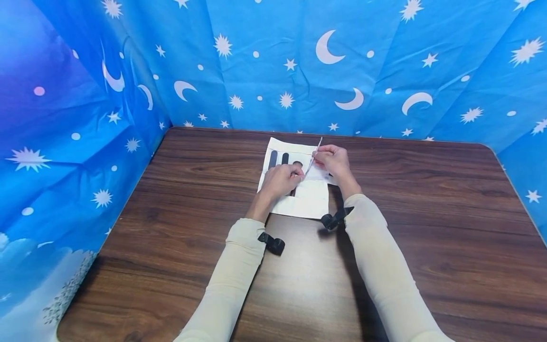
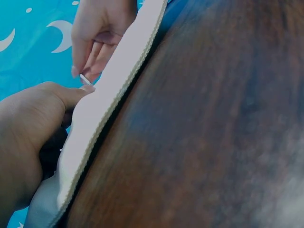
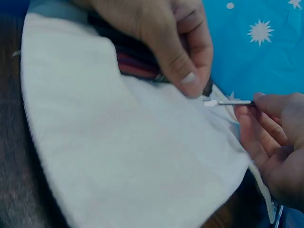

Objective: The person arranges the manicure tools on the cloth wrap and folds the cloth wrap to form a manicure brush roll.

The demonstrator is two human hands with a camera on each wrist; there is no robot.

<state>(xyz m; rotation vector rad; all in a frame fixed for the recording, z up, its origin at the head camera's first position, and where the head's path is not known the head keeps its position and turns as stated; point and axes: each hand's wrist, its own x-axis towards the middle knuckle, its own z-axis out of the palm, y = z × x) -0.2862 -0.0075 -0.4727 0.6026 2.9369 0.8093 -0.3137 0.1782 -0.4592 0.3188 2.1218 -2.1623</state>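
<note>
A white cloth case with pockets lies toward the far side of the table. Over its left half is my left hand, whose thumb and fingertips pinch the pocket edge, close to the lower tip of a slim, pale rod-like tool. My right hand pinches that tool, which slants above the case; its exact kind is unclear. In the right wrist view the tool has a flat whitish end near my left thumb. Dark slim tools and a round brownish head show in the case; my left hand hides part of them.
The brown wood-grain table has its far edge just behind the case. A blue curtain with moons and stars hangs behind and to the left. Black cameras are strapped to both wrists.
</note>
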